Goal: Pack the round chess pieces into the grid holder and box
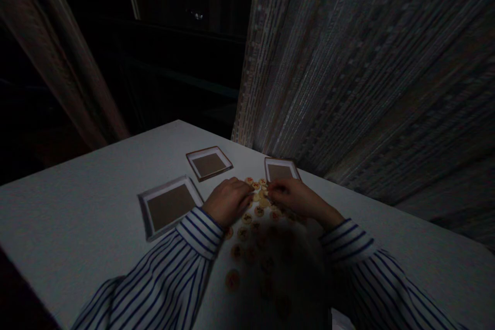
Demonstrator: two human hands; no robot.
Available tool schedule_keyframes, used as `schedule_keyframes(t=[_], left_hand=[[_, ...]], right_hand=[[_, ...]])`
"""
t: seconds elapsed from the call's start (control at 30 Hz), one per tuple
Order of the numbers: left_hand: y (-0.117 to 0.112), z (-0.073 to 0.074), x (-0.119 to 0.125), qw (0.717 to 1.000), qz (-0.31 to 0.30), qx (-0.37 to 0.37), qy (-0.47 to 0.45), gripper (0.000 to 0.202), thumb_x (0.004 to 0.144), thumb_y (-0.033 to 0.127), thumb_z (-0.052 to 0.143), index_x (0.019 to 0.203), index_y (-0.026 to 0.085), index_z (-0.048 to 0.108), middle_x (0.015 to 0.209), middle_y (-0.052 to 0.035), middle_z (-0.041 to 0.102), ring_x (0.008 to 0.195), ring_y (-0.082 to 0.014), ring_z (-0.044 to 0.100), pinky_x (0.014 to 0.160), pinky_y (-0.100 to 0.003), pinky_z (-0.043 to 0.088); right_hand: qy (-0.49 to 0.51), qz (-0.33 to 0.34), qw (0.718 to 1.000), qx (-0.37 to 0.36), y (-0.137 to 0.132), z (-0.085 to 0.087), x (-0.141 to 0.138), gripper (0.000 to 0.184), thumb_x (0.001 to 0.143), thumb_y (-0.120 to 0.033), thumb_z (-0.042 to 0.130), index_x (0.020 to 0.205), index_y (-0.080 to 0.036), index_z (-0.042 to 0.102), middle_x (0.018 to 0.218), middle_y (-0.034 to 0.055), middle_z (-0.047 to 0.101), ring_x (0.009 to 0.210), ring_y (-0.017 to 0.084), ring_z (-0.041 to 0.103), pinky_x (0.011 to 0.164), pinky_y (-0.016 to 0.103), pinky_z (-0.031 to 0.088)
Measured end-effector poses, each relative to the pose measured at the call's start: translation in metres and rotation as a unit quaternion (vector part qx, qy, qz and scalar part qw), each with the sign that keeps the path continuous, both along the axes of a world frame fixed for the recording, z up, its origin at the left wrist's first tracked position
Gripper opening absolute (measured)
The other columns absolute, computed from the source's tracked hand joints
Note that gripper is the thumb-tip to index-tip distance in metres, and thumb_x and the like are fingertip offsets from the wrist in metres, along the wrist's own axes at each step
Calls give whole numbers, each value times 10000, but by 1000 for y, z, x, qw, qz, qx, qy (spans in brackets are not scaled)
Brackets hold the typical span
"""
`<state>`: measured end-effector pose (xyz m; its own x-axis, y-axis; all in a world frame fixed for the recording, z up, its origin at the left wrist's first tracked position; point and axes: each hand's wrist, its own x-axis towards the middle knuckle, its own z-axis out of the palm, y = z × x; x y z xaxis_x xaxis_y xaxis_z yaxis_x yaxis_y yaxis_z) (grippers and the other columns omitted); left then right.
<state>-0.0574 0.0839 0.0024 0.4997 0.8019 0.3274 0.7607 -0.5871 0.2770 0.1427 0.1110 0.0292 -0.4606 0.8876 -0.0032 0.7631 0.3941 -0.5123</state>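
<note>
Likely handling discs (259, 211) — left hand (229, 199) at nine o'clock, right hand (293, 196) at three, both curled, grip unclear — next move wants delicacy.

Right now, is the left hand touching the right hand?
Apart. The head view shows a gap between the left hand and the right hand, with round pieces visible in it.

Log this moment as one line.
left hand: at pieces, grip unclear | right hand: at pieces, grip unclear | pieces: spread on table | trays: on table
</note>
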Motion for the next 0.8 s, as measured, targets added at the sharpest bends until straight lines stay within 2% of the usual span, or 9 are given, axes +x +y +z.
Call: schedule_keyframes(t=[0.13, 0.27, 0.57, 0.8], left_hand=[[-1, -1, 1, 999, -1, 7, -38, 218, 836, 200, 480, 992, 135, 618, 942, -83, 671, 868, -217, 563, 785, -353, 451], [-2, 0, 2, 997, -5, 3, -74, 248, 823, 211, 521, 1039, 129, 610, 962, -88, 677, 875, -210, 574, 798, -347, 459], [-2, -1, 4, 989, 12, 0, -145, 227, 812, 213, 548, 994, 115, 641, 890, -97, 681, 827, -194, 599, 753, -311, 475], [-1, -3, 6, 983, 14, -8, -181, 219, 804, 233, 562, 983, 149, 657, 855, -81, 681, 789, -186, 603, 721, -297, 468]], right_hand=[[104, -2, 992, -69, -1, 2, -7, 221, 739, -302, 542, 800, -129, 664, 706, 22, 654, 644, 143, 569, 577, 231, 415], [158, -6, 982, -106, -2, 6, -12, 224, 726, -314, 554, 784, -129, 666, 697, 18, 651, 646, 139, 559, 575, 236, 410], [198, 0, 969, -144, -5, 11, -18, 201, 741, -297, 540, 760, -130, 650, 648, -1, 625, 613, 115, 538, 586, 235, 410], [219, -12, 963, -158, -4, 6, -17, 216, 727, -336, 574, 783, -140, 645, 672, 9, 625, 629, 129, 545, 563, 242, 412]])
